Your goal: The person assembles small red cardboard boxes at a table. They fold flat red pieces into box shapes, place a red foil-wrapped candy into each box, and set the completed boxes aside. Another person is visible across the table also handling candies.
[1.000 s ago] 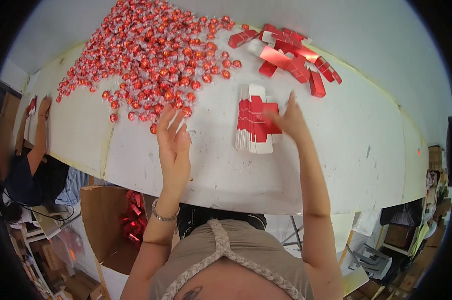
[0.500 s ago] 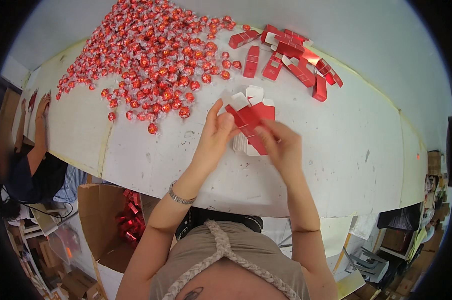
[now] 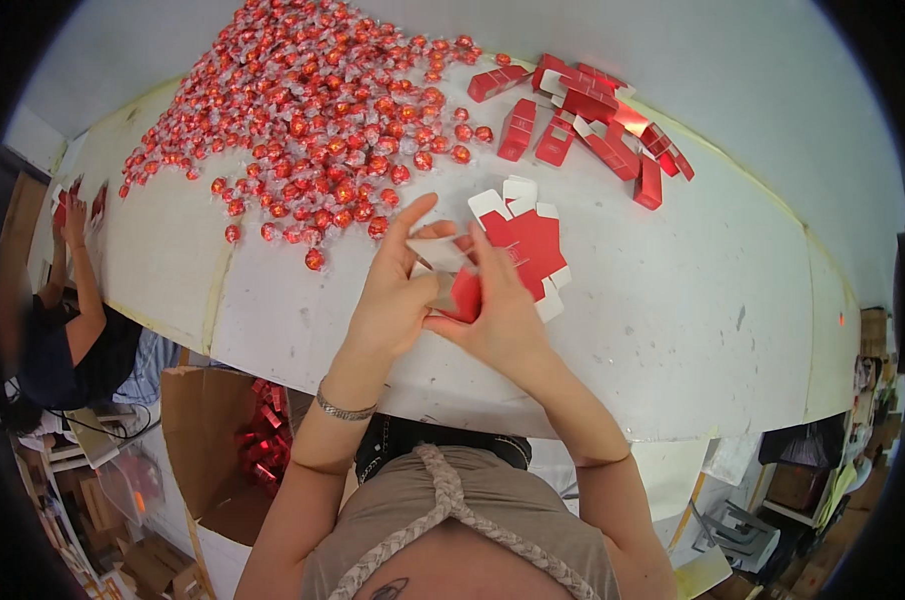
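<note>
Between my two hands, above the near middle of the table, is a small red carton [image 3: 465,294] with white inner flaps, its body opened out. My left hand [image 3: 393,295] grips it from the left, fingers around the flap end. From the right, my right hand [image 3: 501,310] holds its other side with the thumb beneath; part of the carton is hidden behind the fingers. Just beyond my right hand lies a stack of flat red cartons [image 3: 533,243] with white flaps sticking out. A large heap of red foil-wrapped candies [image 3: 313,130] in clear twists spreads over the far left.
Several formed red boxes [image 3: 588,105] lie in a pile at the far right by the wall. A cardboard box [image 3: 205,440] with shiny red pieces stands below the table's left edge. Another person's hands [image 3: 73,220] work at the far left of the table [image 3: 673,320].
The carton has come off the stack toward me and to the left, turning from flat to opened out. Both hands moved left with it, the right hand closing in beside the left.
</note>
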{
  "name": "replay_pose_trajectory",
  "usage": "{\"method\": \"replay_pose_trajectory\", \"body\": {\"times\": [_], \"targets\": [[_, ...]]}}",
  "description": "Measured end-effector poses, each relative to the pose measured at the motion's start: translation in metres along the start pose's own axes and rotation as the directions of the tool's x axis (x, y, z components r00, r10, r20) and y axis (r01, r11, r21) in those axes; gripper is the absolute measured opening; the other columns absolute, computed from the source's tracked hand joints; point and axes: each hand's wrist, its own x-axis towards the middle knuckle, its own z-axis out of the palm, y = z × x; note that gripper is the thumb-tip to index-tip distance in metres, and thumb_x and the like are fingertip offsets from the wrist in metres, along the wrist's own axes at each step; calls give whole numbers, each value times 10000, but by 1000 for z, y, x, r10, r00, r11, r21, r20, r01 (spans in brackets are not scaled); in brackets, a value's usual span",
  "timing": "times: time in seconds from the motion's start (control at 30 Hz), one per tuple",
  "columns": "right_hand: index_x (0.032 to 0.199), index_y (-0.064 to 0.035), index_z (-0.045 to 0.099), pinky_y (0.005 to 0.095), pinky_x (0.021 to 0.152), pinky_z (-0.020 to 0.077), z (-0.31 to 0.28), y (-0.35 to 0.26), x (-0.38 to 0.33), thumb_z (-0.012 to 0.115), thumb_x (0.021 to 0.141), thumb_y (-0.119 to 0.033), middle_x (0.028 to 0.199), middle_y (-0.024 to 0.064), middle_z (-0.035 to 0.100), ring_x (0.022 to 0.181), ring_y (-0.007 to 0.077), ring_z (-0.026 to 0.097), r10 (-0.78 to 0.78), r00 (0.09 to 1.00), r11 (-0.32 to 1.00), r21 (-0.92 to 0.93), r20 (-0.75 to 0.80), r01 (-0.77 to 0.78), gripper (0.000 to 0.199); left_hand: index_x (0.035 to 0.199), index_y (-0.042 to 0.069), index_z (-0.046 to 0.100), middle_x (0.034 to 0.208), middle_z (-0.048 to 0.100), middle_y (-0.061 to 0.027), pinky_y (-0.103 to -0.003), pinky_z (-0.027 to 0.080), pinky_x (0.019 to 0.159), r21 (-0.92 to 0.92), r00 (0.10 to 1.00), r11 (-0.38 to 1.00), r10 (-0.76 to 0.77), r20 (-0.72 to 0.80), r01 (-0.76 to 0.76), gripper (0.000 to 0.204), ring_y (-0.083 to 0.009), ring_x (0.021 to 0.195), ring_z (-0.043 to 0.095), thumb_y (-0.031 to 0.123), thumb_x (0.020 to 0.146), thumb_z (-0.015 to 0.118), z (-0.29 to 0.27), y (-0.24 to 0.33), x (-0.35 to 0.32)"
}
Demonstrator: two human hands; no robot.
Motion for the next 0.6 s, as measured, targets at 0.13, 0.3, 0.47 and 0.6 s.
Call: {"method": "replay_pose_trajectory", "body": {"times": [0.13, 0.3, 0.47, 0.6], "targets": [[1404, -13, 214, 356, 807, 497, -12, -6, 6, 769, 706, -253, 1240, 192, 472, 1051, 257, 557, 159, 986, 962, 218, 43, -165, 924, 1429, 38, 185, 1367, 344, -136, -385, 391, 1006, -271, 997, 962, -22, 75, 42, 663, -257, 1242, 409, -30, 845, 493, -2, 8, -12], [1429, -20, 217, 338, 892, 438, 2, -13, 0, 599, 842, -112, 1249, 199, 463, 1040, 263, 542, 108, 983, 881, 473, -146, -27, 707, 1417, 36, 255, 1417, 307, -144, -351, 341, 1022, 544, 951, 786, 186, 248, -295, 670, -260, 1282, 368, 112, 853, 608, -9, -5, -34], [1410, -4, 269, 358, 829, 440, 13, 4, -4, 577, 841, -99, 1133, 187, 507, 980, 292, 545, -102, 967, 969, 196, -235, 150, 654, 1380, 61, 337, 1369, 360, -132, -355, 376, 983, 662, 966, 704, 167, 197, -257, 585, -256, 1214, 424, 109, 857, 595, -7, 4, -39], [1353, 8, 339, 336, 799, 460, 25, 6, -11, 617, 826, -83, 1114, 162, 514, 960, 256, 560, -81, 929, 977, 157, -360, 146, 603, 1354, 85, 390, 1331, 389, -130, -319, 454, 895, 730, 913, 554, 312, 263, -400, 539, -245, 1168, 463, 94, 854, 591, -14, -5, -35]]}}
